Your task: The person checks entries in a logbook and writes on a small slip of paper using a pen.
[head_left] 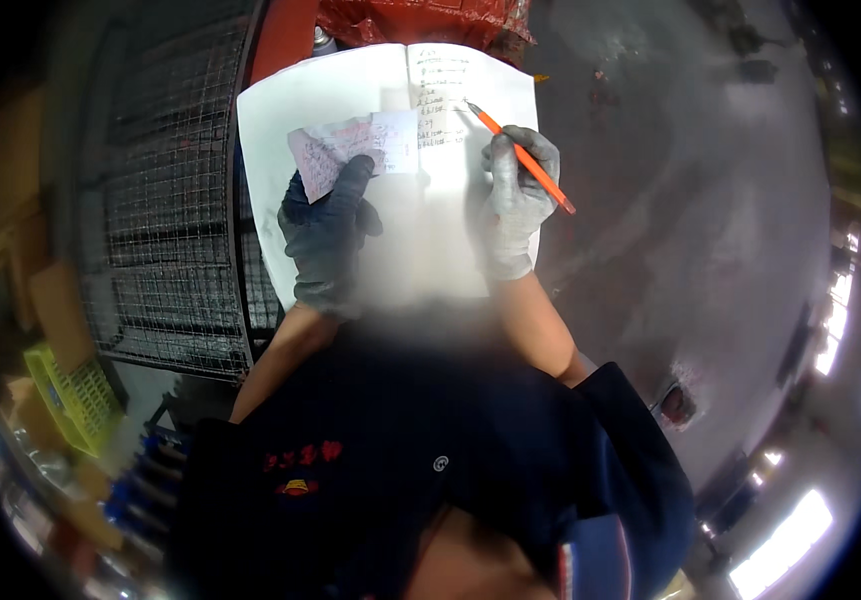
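Note:
An open notebook (390, 230) lies in front of me, its left page blank where it shows and its right page carrying several handwritten lines near the top. In a dark grey glove, my left hand (330, 235) pinches a torn slip of paper (350, 145) with writing on it, over the left page and up to the fold. My right hand (518, 205), in a light grey glove, grips an orange pen (530, 165). The pen's tip is at the written lines on the right page; whether it touches the paper I cannot tell.
Beyond the notebook is a red plastic-wrapped bundle (420, 20), with the top of a can (323, 42) beside it. A black wire-mesh rack (165, 200) stands to the left. A yellow-green crate (75, 400) sits at the lower left. Grey floor (680, 200) stretches along the right.

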{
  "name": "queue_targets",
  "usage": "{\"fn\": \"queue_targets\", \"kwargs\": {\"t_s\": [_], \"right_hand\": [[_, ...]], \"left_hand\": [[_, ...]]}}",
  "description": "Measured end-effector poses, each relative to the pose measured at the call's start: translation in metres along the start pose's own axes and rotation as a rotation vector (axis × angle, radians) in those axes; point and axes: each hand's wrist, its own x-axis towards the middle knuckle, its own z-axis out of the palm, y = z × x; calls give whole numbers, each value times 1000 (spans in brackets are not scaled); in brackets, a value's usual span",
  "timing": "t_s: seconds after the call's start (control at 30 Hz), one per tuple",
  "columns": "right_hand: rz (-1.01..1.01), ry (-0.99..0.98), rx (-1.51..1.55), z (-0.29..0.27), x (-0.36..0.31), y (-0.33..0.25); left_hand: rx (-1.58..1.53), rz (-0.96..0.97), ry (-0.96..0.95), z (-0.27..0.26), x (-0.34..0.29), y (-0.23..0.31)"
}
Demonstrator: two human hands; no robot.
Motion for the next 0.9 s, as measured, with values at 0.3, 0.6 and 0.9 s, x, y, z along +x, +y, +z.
{"fn": "queue_targets", "kwargs": {"t_s": [0.3,0.6,0.9], "right_hand": [[6,-96,-19,6,0,-14],[-62,-322,37,7,-4,-10],[105,-331,-120,20,-7,-23]], "left_hand": [[7,-62,71,-1,1,0],[14,-102,4,2,1,7],[63,-157,-88,-6,3,5]]}}
